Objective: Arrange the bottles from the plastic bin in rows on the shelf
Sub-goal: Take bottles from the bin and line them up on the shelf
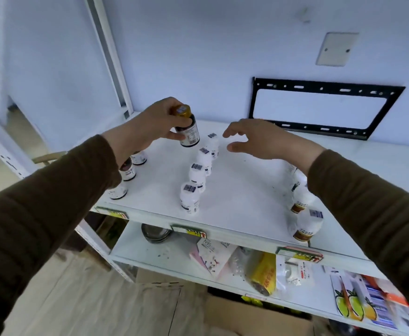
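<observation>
Left hand (pixel 157 122) grips amber bottle (pixel 186 128) above shelf (pixel 242 190); white bottles (pixel 198 175) just right of it. Right hand (pixel 264 139) open, empty.

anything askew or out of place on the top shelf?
One thing: the dark brown gold-capped bottle is tilted, but the left hand grips it above the white top shelf. The four white plastic bottles stand upright in a row. No spills.
</observation>
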